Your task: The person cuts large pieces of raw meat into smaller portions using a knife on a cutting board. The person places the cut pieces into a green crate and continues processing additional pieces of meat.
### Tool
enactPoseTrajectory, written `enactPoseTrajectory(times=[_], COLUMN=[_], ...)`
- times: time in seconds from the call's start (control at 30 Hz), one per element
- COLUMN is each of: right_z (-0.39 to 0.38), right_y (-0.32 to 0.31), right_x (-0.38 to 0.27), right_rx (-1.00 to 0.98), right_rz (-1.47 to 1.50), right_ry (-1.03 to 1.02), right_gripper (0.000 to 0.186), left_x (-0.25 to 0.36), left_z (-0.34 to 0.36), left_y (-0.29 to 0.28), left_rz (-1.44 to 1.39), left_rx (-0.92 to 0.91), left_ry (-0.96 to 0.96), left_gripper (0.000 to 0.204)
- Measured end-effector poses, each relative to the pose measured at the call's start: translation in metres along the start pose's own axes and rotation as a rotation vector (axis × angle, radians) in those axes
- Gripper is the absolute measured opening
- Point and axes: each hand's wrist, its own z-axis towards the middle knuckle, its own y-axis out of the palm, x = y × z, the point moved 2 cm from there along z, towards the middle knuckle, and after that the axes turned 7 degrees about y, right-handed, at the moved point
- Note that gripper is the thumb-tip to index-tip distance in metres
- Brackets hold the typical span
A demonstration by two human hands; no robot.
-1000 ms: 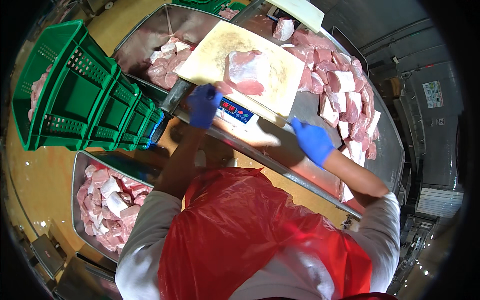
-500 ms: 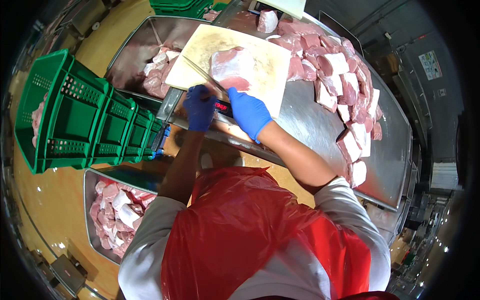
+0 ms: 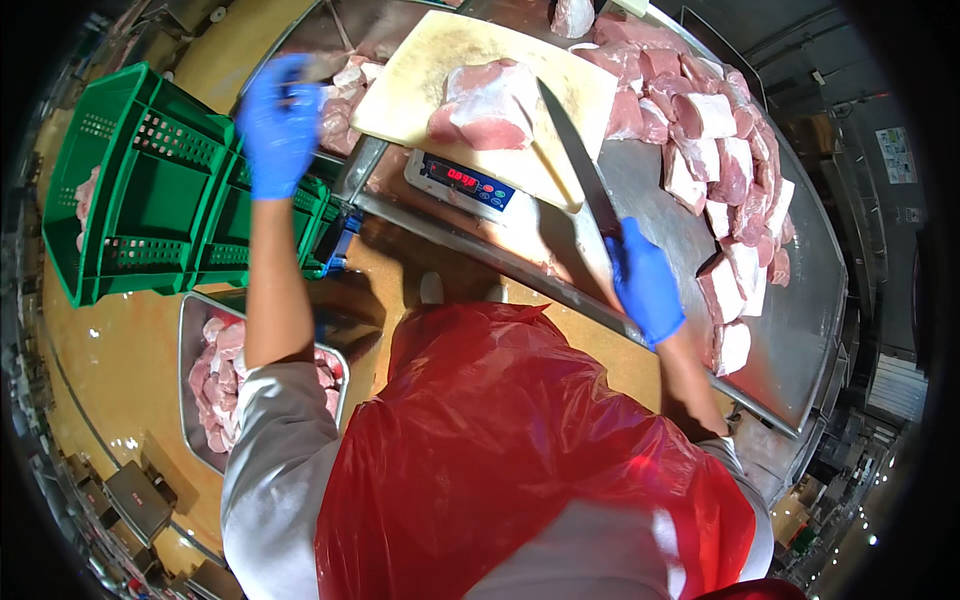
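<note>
My left hand [image 3: 278, 130], blue-gloved and motion-blurred, is at the left end of the metal tub [image 3: 305, 38] of meat pieces; its grip is unclear. My right hand [image 3: 645, 285] grips a long knife [image 3: 575, 150], blade angled up and left across the right part of the cream cutting board [image 3: 415, 70]. A large pink piece of meat [image 3: 480, 105] with a white fat layer lies on that board. Below the board's front edge shows a scale [image 3: 460, 185] with a red lit display.
A steel table [image 3: 760, 320] holds a heap of meat blocks [image 3: 730, 160] at right. Green plastic crates [image 3: 160, 190], one with meat inside, stand at left. A second metal tub [image 3: 225, 390] of meat sits lower left, beside my legs on the yellow floor [image 3: 110, 380].
My left hand has risen leftward from below the board to the tub. My right hand, after coming beside it, has moved back right with the knife, whose blade now lies right of the meat.
</note>
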Motion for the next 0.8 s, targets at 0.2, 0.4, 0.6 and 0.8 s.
enactPoseTrajectory(times=[0.2, 0.4, 0.6, 0.8], right_z=[0.028, 0.037, 0.12, 0.096], right_y=[0.02, 0.025, 0.079, 0.005], right_x=[-0.059, -0.071, -0.12, -0.105], right_rx=[-0.071, -0.203, -0.159, 0.198], right_rz=[0.051, -0.068, 0.307, 0.235], right_ry=[-0.128, -0.145, -0.012, -0.21], right_gripper=[0.027, 0.024, 0.025, 0.018], left_x=[0.012, -0.003, 0.027, 0.012], left_z=[-0.082, -0.129, -0.113, 0.011], left_y=[0.133, 0.125, 0.107, -0.144], left_rz=[-0.016, -0.136, -0.158, 0.238], left_rx=[-0.155, -0.002, 0.018, 0.704], left_ry=[0.085, -0.134, -0.111, 0.23], left_gripper=[0.022, 0.022, 0.019, 0.01])
